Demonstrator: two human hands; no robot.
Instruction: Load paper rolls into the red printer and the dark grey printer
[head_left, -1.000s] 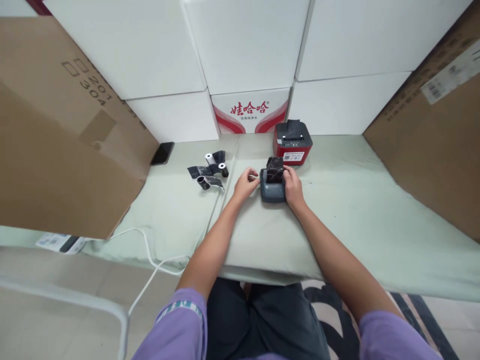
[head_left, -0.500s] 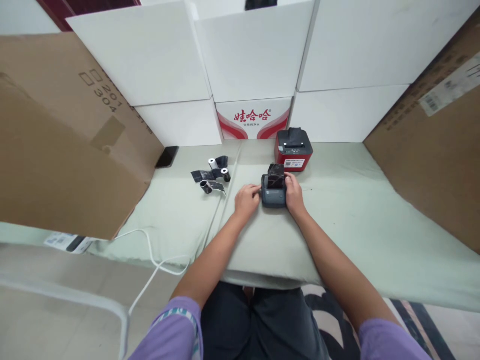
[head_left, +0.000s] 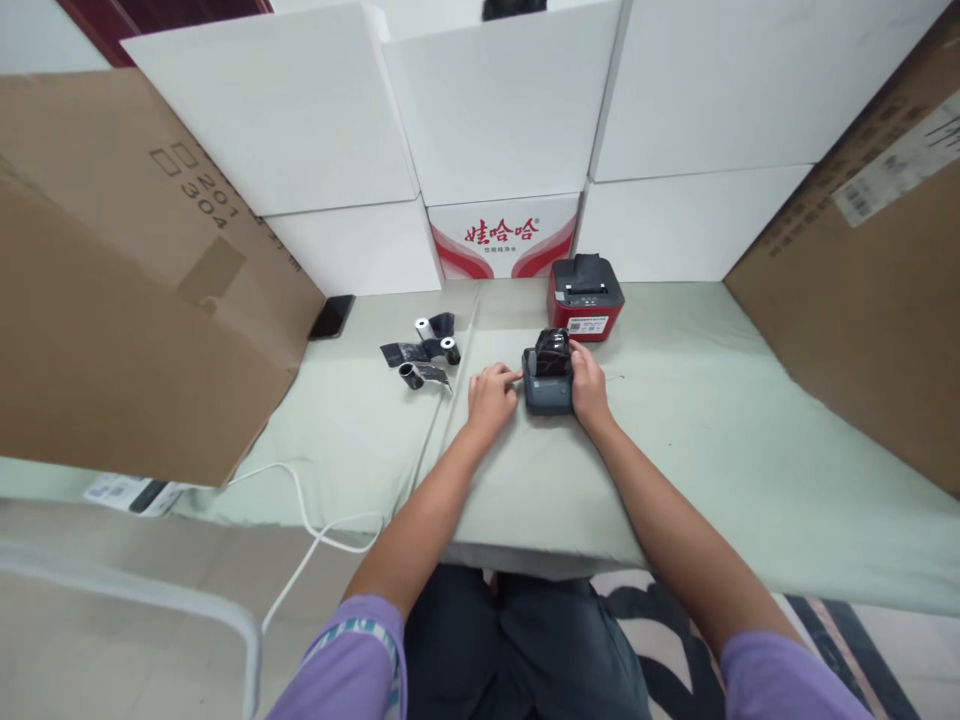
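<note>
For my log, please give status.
Left hand at left side of dark device; right hand against right side. Black strip sticking up. Red box close behind.

Table (head_left: 735, 470) dressed in pale green cloth, lightly creased, seam running front to back. White panels (head_left: 502, 120) along far side, two rows high; red-lettered panel (head_left: 501, 236) bottom centre. Brown cardboard (head_left: 97, 330) standing at left, printed cardboard (head_left: 892, 310) at right. Dark red panel (head_left: 161, 18) upper left, beside pale wall (head_left: 41, 35). Below: light tiled floor (head_left: 172, 660), bent white tube (head_left: 127, 590), patterned mat (head_left: 658, 625). Light soft, even.
</note>
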